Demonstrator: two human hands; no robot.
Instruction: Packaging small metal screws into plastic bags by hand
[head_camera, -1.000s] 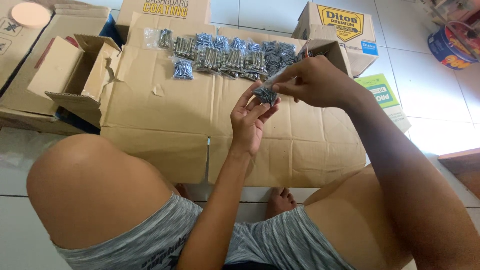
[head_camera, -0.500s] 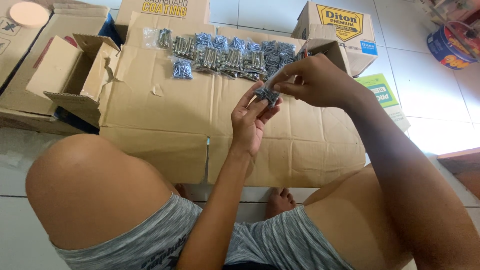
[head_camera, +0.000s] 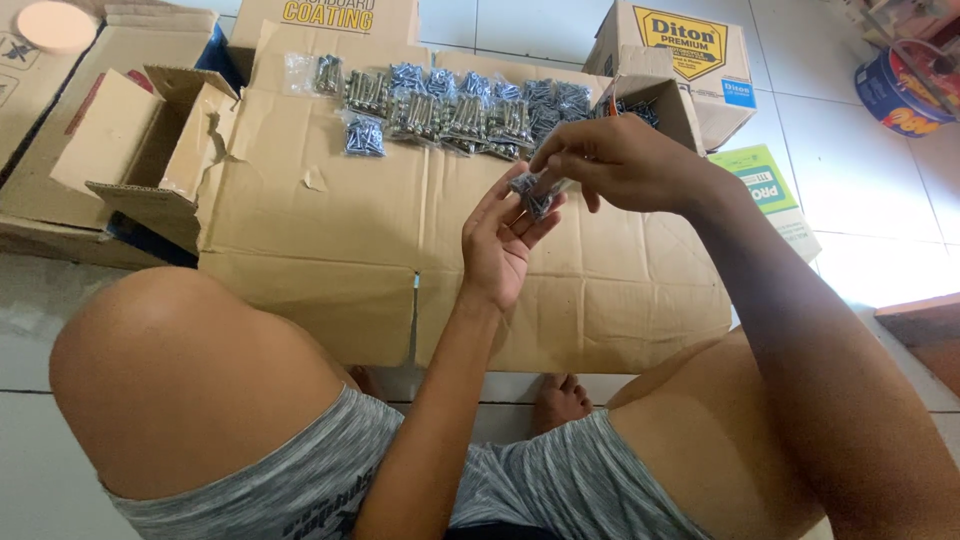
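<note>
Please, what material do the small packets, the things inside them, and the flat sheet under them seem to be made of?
Small packets: likely thin clear plastic; glossy, see-through. Contents: probably metal screws or bolts; grey, shiny. Flat sheet: corrugated cardboard; matte brown, creased, torn spot. The left hand and right hand hold one such packet.

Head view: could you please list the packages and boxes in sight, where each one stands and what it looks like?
Small clear bag of screws: between the left hand and right hand.
Filled clear bags: in rows on the flattened brown cardboard.
Open brown box: at left, flaps up.
Brown box with yellow label: top right.
Green and white box: right of the cardboard.
Blue can: far right.
</note>
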